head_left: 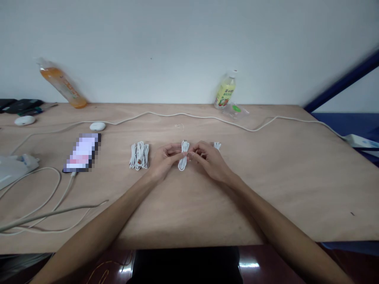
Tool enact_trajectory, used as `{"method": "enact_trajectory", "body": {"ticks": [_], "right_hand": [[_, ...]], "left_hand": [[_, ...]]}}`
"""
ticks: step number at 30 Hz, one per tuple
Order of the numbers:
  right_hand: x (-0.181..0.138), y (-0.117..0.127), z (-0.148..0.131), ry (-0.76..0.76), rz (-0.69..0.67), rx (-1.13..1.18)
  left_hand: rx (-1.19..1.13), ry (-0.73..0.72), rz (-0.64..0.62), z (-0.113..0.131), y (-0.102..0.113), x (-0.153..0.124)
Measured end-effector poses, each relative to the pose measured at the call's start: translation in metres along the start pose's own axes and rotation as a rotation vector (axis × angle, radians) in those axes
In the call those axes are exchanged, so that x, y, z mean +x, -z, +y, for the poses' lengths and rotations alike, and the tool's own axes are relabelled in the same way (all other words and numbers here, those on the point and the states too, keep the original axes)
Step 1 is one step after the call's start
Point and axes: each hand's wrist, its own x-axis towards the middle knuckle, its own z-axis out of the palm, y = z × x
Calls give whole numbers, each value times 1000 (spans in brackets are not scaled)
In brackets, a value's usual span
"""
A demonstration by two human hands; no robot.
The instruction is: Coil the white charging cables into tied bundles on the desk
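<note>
Between my hands a coiled white cable (182,159) stands upright, its plug end at the top. My left hand (164,159) is closed on it, with the thumb across its middle. From the other side, my right hand (209,157) pinches at the middle of the bundle; a tiny dark bit shows at its fingertips, too small to name. Several coiled white cables (139,156) lie in a group left of my left hand. Behind my right hand another white cable bundle (217,146) is partly hidden.
A phone (83,152) with a charging cord lies left, near two white earbud cases (97,126). A long white cord (183,114) crosses the table's back. An orange drink bottle (62,85) and a yellow one (226,91) lean against the wall. A clear plastic wrapper (237,112) lies beside the latter.
</note>
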Motion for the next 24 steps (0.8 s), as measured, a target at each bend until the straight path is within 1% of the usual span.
{"method": "enact_trajectory", "body": {"ticks": [5,11,17,20,24], "right_hand": [[0,1,2,-23,19,18],[0,0,3,-59,17,55],[1,-2,2,-84,22,111],[2,-3,1,-99,10,145],[3,-2,-1,-79,35,91]], "left_hand": [[-17,30,-17,1,0,-1],[-50,63,-8,1,-1,-1],[-96,87,-54,3,-4,-2],[-114,94,-54,4,-4,-3],[-114,101,-47,3,-4,-3]]}}
